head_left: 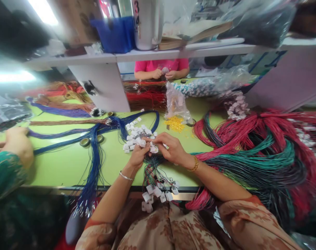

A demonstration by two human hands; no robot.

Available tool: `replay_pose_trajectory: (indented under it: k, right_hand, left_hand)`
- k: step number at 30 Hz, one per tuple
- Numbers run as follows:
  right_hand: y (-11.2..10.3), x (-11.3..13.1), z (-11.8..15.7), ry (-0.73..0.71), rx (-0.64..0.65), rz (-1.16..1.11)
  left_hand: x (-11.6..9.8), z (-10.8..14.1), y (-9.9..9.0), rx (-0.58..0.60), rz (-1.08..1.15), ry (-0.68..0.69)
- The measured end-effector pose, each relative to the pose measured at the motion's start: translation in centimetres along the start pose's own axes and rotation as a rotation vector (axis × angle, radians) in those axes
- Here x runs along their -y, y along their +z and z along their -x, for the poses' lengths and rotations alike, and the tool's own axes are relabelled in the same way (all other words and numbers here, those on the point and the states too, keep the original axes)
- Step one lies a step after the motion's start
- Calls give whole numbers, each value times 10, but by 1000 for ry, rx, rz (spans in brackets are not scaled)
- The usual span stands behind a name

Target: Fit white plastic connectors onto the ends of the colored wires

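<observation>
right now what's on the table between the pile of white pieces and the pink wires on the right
The head view shows small yellow pieces and a dark ring there, by a clear bag, with the right hand nearer the camera.

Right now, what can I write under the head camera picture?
Left hand and right hand hold a white part between blue wires and red wires.

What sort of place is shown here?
Probably a wiring assembly workshop: long bundles of red, green and black wires, a pile of small white plastic connectors, and a person in pink working opposite.
</observation>
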State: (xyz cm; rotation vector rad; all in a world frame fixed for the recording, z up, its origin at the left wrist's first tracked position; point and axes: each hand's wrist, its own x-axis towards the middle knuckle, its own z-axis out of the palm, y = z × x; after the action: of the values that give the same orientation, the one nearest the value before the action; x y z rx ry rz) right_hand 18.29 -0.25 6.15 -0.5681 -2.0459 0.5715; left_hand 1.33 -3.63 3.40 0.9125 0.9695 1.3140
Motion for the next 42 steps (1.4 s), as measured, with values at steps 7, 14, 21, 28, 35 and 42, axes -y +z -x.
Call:
replay_pose_trajectory:
  k: [7, 14, 21, 28, 35, 42]
  right_hand:
    - [4, -2, 2, -61, -25, 80]
    - [3, -1, -1, -90, -44, 153]
    - [5, -4, 3, 111, -42, 30]
    - [20, -8, 4, 357, -190, -292]
    - [20, -7, 1, 368, -233, -402]
    - [16, -9, 5, 160, -212, -124]
  left_hand:
    - [4, -1, -3, 13, -24, 60]
    - [6, -3, -5, 16, -41, 106]
    - [11, -4, -3, -81, -114, 209]
    - [11, -5, 1, -138, 17, 164]
    - [9, -2, 2, -82, 66, 120]
    - [6, -1, 4, -90, 68, 113]
